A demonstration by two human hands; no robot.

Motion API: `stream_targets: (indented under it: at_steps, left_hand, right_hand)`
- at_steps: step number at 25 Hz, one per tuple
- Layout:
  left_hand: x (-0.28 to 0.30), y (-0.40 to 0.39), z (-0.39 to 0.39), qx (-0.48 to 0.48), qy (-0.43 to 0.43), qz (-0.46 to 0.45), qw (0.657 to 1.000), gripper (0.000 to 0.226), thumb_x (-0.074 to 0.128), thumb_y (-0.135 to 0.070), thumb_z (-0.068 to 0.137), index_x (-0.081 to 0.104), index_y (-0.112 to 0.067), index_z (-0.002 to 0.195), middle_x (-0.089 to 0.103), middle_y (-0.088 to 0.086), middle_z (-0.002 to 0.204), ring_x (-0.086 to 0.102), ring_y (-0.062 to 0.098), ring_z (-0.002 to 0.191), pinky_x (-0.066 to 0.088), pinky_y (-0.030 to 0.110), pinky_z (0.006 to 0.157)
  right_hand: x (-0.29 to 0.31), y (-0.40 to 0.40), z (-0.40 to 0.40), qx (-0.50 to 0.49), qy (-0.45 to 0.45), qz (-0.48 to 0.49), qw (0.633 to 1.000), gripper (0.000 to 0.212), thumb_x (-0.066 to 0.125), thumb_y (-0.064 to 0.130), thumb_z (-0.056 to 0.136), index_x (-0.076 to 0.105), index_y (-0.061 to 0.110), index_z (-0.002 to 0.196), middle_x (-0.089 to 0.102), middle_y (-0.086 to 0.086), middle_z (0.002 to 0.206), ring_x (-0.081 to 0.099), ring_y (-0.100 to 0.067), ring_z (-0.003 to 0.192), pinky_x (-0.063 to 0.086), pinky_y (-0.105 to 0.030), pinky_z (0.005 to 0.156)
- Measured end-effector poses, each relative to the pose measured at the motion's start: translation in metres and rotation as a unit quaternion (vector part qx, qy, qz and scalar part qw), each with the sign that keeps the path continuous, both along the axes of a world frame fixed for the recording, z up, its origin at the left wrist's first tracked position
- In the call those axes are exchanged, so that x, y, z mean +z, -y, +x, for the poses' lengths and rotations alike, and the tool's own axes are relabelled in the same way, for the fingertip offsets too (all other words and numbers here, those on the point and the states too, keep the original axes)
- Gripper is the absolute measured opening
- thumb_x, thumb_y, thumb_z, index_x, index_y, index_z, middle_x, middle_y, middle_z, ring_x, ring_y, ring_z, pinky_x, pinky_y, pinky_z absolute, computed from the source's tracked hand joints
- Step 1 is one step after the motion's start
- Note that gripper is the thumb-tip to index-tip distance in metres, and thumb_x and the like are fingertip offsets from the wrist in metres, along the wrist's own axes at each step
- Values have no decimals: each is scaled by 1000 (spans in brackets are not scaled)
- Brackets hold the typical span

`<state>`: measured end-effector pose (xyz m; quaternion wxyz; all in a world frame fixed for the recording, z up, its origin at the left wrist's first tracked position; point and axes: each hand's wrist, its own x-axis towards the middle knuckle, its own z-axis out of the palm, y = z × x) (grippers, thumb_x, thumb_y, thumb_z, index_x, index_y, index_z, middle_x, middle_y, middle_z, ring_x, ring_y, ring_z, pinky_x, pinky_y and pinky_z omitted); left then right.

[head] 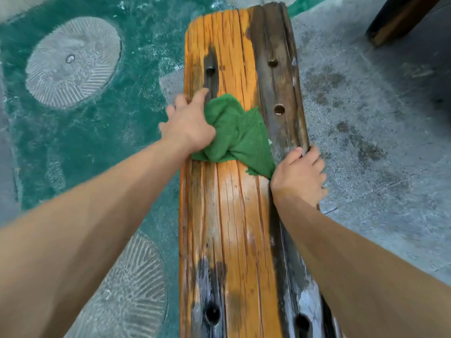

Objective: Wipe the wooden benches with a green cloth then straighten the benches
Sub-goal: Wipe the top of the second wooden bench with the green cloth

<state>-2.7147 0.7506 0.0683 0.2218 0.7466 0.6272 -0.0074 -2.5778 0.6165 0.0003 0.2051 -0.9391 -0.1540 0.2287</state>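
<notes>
A person's left hand (188, 128) presses flat, fingers spread, on the near-left part of a crumpled green cloth (235, 132) that lies across the middle of a weathered wooden bench (234, 215), while the right hand (299, 175) clamps the bench's dark right edge, thumb on top and the other fingers curled out of sight beneath, beside the cloth's trailing corner. The plank runs lengthwise away from the camera, orange down its centre and blackened along the right side and around four round holes (279, 109), with deep cracks along the grain. Around it lie a green-painted floor (80, 132) with ribbed grey discs to the left and stained concrete (366, 132) to the right. The wipe looks to be mid-bench, and the risks appear plain: the bunched cloth could snag in a crack or hole, a bare palm could catch a splinter, and a hard push might skew the bench if the bracing grip slips. The bench's legs and near end are cut off, its wet-looking sheen could be moisture or glare, and a dark object (400, 18) at top right is only partly in frame and hard to identify.
</notes>
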Motion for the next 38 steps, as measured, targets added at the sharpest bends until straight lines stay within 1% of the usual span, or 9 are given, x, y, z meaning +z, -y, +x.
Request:
stream_targets:
  at_steps: [2,6,10,14,18,25,27,31,38]
  left_hand:
    - [-13,25,12,-92,-12,141,986,54,54,-26,94,43,-32,147,35,4,154,28,31,143,23,58,116]
    - [-53,82,12,-187,-118,88,971,50,28,-54,103,28,-48,153,24,1,166,14,37,153,17,77,110]
    - [-54,104,-10,-306,-104,71,944,52,28,-60,100,27,-54,151,28,1,164,22,44,149,18,79,107]
    - [-66,-49,62,-215,-118,76,967,50,11,-69,99,1,-67,148,-4,-5,170,-6,43,153,2,81,109]
    - [-71,-139,143,-172,-86,25,981,51,14,-67,100,7,-64,150,-7,-6,170,-14,42,152,-1,80,110]
    - [-68,-8,29,-482,-33,114,868,46,30,-56,103,31,-56,149,24,-7,166,13,34,154,15,69,112]
    - [-72,-40,9,-453,-44,126,881,48,27,-61,100,25,-60,148,28,-5,165,15,36,153,15,71,112]
    - [-64,-129,97,-188,-77,59,977,50,16,-67,98,11,-66,148,2,-10,170,-6,34,155,1,73,116]
    - [-78,9,102,-355,-35,128,925,49,23,-58,99,42,-56,144,21,-9,167,11,33,154,13,67,113]
  right_hand:
    - [-8,0,-4,20,32,-13,999,59,23,48,103,25,17,153,39,-12,151,41,-37,130,29,-51,103]
    - [-9,-1,-1,-12,19,-6,1000,59,26,52,101,30,21,151,42,-11,151,42,-35,132,29,-49,105]
    - [-7,-3,-3,-28,24,2,999,60,21,54,99,34,24,149,46,-7,149,44,-33,130,29,-46,105]
    - [-9,-6,-3,-19,30,-32,999,57,23,50,100,31,23,150,45,-6,149,44,-31,131,31,-46,103]
    - [-12,-10,-3,-5,36,-49,998,60,18,52,98,27,25,151,42,-2,152,41,-27,135,30,-46,107]
    - [-7,-9,0,0,22,-41,999,67,13,60,94,28,28,151,43,-2,152,43,-28,134,32,-46,105]
    - [-4,-10,1,-3,14,-39,999,82,4,71,85,28,29,151,43,-1,152,44,-29,133,34,-47,106]
    - [0,-12,1,-14,8,-22,1000,91,0,76,80,29,28,152,43,0,153,43,-27,135,35,-49,108]
    - [-1,-12,13,-88,-35,23,995,93,-2,79,76,46,34,142,59,-3,138,56,-32,122,41,-48,101]
